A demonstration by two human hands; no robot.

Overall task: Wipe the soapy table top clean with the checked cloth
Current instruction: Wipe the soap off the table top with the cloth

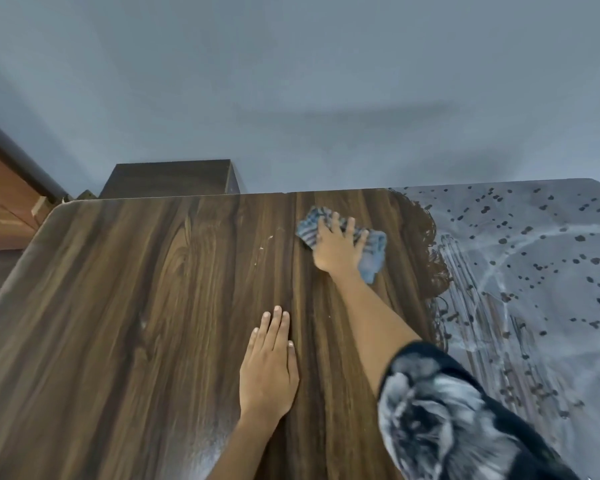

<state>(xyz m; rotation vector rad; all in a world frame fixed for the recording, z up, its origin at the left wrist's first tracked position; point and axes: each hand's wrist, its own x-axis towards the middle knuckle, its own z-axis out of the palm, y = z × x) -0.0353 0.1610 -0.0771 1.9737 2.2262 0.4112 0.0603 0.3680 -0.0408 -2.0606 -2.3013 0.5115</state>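
Observation:
The dark wood-grain table top [136,306] fills the lower view. Its right part carries a grey soapy film [534,271] dotted with dark spots and streaks; the left and middle show bare wood. The blue checked cloth [374,258] lies bunched near the far edge, just left of the film's border. My right hand [338,245] presses flat on the cloth with straight, spread fingers, and covers its middle. My left hand [269,365] rests flat on the wood nearer to me, fingers straight and together, holding nothing.
A grey wall [291,81] rises right behind the table's far edge. A dark wooden box-like cabinet [168,178] stands behind the far left edge. At the far left there is a brown wooden door or frame [4,202]. A few pale flecks [267,242] lie left of the cloth.

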